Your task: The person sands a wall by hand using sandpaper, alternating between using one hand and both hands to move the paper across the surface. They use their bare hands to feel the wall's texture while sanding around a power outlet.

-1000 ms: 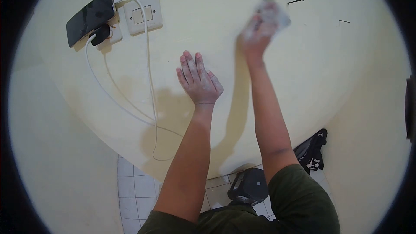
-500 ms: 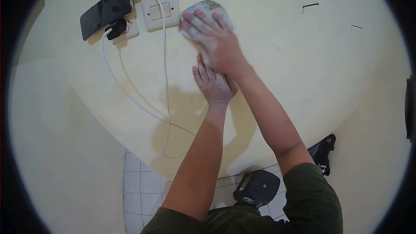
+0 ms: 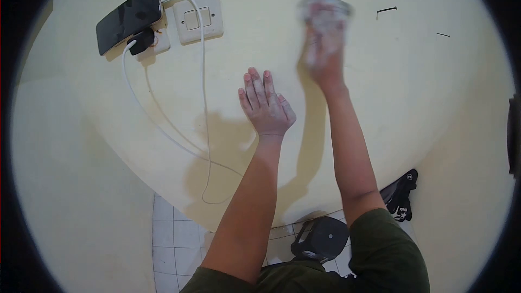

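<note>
My left hand [image 3: 267, 109] lies flat against the cream wall [image 3: 260, 43], fingers pointing up and a little apart, holding nothing. White dust coats its fingers. Higher and to the right, my right hand [image 3: 325, 46] is smeared by motion. Its fingers press on a pale sheet [image 3: 334, 1] with printed marks, which looks like the back of sandpaper. Only the sheet's top and side edges show past the fingers. Whitish dust also covers the back of this hand.
At upper left are a light switch [image 3: 213, 20], a phone [image 3: 130, 19], a black charger [image 3: 142, 42] and a dangling white cable [image 3: 204, 103]. Two nails [image 3: 387, 9] [image 3: 444, 34] stick out at right. Below are a black stool-like object [image 3: 321, 237] and a dark bag-like item [image 3: 400, 195].
My right hand has swept right with the sheet, from beside the switch toward the nails, uncovering my left hand. The left hand stays nearly in place.
</note>
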The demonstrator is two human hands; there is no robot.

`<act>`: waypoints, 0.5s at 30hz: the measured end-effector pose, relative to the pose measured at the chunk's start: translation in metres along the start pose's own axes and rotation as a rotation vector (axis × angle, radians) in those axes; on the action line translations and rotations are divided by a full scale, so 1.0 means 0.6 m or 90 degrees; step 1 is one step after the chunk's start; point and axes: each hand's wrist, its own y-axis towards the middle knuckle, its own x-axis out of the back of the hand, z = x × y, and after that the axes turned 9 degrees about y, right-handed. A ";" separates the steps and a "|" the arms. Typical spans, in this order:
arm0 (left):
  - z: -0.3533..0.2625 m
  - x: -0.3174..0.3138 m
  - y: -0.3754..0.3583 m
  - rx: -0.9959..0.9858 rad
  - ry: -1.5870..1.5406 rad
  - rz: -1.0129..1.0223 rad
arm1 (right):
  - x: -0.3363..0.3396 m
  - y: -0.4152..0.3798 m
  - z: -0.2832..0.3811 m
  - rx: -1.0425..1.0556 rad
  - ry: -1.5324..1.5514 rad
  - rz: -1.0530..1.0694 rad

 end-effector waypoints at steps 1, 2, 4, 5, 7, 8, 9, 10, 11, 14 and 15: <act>-0.001 0.000 0.002 -0.001 -0.007 -0.001 | 0.007 0.003 -0.020 -0.068 -0.022 -0.060; -0.002 -0.001 0.004 0.002 -0.010 0.001 | 0.016 0.001 -0.038 -0.137 -0.046 -0.120; -0.002 0.000 0.002 0.005 -0.014 0.011 | 0.023 -0.011 -0.036 -0.131 -0.042 -0.135; -0.001 0.001 0.000 0.003 -0.011 0.014 | 0.002 -0.021 -0.017 -0.054 -0.012 -0.091; 0.000 -0.001 -0.001 -0.001 -0.001 0.016 | 0.001 -0.028 0.046 0.063 0.054 0.155; 0.000 -0.002 -0.002 -0.001 -0.007 0.016 | 0.017 -0.026 0.080 0.100 0.089 0.357; 0.001 -0.002 -0.003 -0.002 -0.013 0.014 | 0.023 -0.032 0.064 0.129 0.035 0.350; 0.002 -0.004 -0.002 -0.004 -0.018 0.010 | 0.032 -0.035 0.025 0.100 0.009 0.240; 0.003 -0.004 -0.001 -0.005 -0.019 0.011 | 0.043 -0.034 -0.026 0.071 -0.016 0.131; 0.000 -0.003 0.000 0.000 -0.018 0.005 | 0.065 -0.011 -0.095 -0.141 -0.126 -0.104; -0.001 -0.003 0.001 0.000 -0.016 -0.001 | 0.070 -0.012 -0.099 -0.238 -0.170 -0.167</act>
